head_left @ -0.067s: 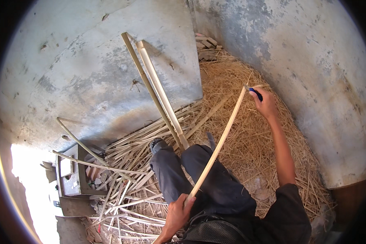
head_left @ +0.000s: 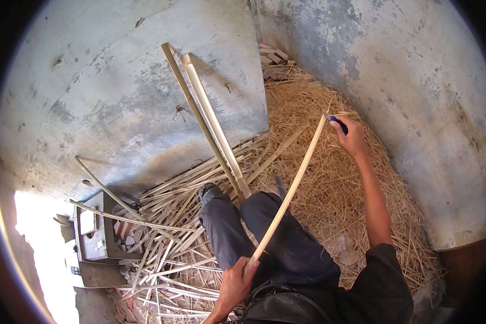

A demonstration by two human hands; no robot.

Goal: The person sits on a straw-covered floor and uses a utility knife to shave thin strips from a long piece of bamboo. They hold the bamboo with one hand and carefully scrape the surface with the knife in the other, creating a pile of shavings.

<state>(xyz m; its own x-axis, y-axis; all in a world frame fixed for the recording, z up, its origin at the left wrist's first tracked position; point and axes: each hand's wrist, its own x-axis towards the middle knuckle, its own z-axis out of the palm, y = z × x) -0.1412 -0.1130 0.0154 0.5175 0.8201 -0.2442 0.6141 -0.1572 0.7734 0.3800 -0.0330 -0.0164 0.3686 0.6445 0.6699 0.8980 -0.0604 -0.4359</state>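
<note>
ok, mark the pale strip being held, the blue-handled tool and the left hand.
Pale strip [head_left: 292,192]: head view, about midway along its length.
Blue-handled tool [head_left: 339,125]: head view, on the handle.
Left hand [head_left: 235,284]: head view, on the back of the hand.

You can read no text, label, number or sign around your hands. The pale patch [head_left: 87,222] on the box [head_left: 95,246], well to the left of your left hand [head_left: 235,283], is too washed out to tell; the blue-handled tool [head_left: 338,125] in your right hand [head_left: 353,139] shows too small.
</note>
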